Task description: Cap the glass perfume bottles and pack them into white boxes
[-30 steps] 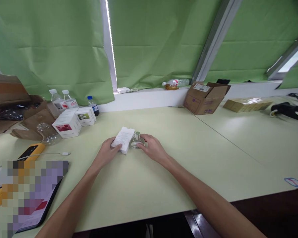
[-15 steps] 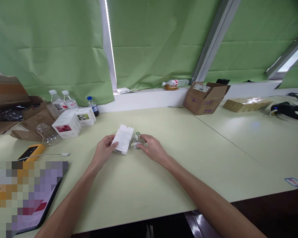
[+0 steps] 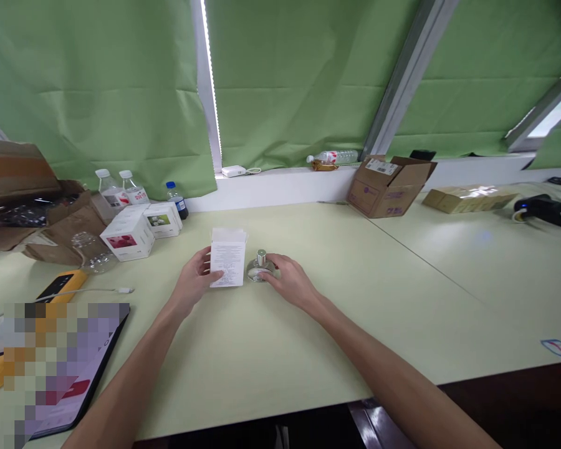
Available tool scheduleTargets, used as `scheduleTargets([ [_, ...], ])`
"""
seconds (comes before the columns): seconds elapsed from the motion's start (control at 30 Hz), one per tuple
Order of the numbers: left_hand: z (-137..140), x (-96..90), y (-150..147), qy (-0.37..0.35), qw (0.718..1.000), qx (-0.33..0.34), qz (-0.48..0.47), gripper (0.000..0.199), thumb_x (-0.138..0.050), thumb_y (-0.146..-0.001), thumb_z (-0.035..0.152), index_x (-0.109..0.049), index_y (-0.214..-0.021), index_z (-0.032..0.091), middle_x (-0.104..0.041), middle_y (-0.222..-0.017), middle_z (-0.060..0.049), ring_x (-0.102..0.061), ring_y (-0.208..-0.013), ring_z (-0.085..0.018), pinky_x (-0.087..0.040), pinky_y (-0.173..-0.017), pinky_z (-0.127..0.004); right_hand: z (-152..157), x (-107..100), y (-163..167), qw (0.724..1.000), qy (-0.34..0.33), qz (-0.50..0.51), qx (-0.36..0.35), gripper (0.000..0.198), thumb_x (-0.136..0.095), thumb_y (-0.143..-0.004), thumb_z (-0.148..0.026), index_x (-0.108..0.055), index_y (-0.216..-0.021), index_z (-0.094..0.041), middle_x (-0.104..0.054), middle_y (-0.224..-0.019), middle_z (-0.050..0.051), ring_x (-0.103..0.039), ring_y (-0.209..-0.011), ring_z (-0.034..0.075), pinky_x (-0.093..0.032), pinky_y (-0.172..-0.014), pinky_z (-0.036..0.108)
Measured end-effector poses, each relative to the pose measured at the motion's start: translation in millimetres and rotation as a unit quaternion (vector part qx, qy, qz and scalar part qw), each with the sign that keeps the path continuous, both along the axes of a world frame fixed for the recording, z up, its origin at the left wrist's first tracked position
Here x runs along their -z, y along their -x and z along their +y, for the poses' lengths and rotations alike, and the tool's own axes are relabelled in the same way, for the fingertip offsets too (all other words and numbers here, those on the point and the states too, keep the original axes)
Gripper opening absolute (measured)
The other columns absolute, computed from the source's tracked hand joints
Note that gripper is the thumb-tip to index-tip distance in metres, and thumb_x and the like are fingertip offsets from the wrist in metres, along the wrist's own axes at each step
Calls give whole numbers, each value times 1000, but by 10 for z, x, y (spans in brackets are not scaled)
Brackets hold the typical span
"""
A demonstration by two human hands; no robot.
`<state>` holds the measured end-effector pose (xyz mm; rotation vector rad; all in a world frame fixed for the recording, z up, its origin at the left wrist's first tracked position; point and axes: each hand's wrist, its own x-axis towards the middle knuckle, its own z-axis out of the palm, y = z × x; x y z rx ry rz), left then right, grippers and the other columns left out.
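Note:
My left hand [image 3: 197, 274] grips a small white carton [image 3: 228, 259] by its left side, thumb on the printed face. The carton is upright, and a flap at its top stands raised. Just right of it is a clear glass perfume bottle [image 3: 257, 270] with a silver cap [image 3: 261, 256]. My right hand [image 3: 287, 276] is closed on the bottle from the right, with the thumb in front and the fingers partly hidden behind. A narrow gap separates bottle and carton. Both are at the middle of the pale table [image 3: 262, 349].
White boxes [image 3: 128, 237], a blue-capped bottle [image 3: 176, 201] and an open brown carton [image 3: 65, 224] stand at left. A yellow device [image 3: 60, 287], a cable [image 3: 107, 290] and a tablet [image 3: 79, 380] lie nearer. Back right are a cardboard box [image 3: 378, 190] and a black scanner-like device [image 3: 542, 209].
The white carton has turned from tilted to straight upright, and its top flap now shows raised. My right hand and the perfume bottle have hardly moved.

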<state>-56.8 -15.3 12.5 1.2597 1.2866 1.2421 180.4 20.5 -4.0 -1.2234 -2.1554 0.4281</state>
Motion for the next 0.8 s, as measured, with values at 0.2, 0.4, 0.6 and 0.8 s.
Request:
scheduleTargets([
  [0.2, -29, -26, -26, -21, 1000, -2, 13, 49, -70, -69, 33, -56, -114, 17, -63, -116, -10, -59, -106, -26, -45, -93, -45, 0, -4, -5, 1000, -11, -9, 1, 23, -57, -82, -32, -59, -104, -24, -67, -99, 3, -59, -87, 21, -42, -73, 30],
  [0.4, -35, -46, -19, -62, 997, -21, 50, 55, -70, -70, 41, -52, -116, 17, -64, -114, -11, -60, -104, -27, -49, -87, -42, 11, 1, -9, 1000, -9, -15, 2, 25, -57, -83, -34, -58, -105, -24, -67, -100, 4, -59, -88, 21, -42, -74, 30],
  [0.6, -12, -40, 46, -202, 967, -74, 134, 64, -72, -69, 35, -41, -124, 26, -52, -126, -8, -59, -104, -21, -49, -89, -39, 17, 22, -15, 1000, -3, -12, 1, 27, -56, -83, -35, -57, -108, -24, -66, -102, 4, -59, -91, 22, -43, -75, 31],
  [0.8, -36, -48, 55, -266, 935, -90, 219, 37, -66, -75, 32, -49, -107, 25, -43, -135, -6, -54, -110, -20, -51, -88, -37, 12, 11, -21, 1000, -7, -15, 1, 26, -56, -83, -36, -57, -107, -25, -66, -103, 3, -59, -91, 22, -42, -73, 30],
])
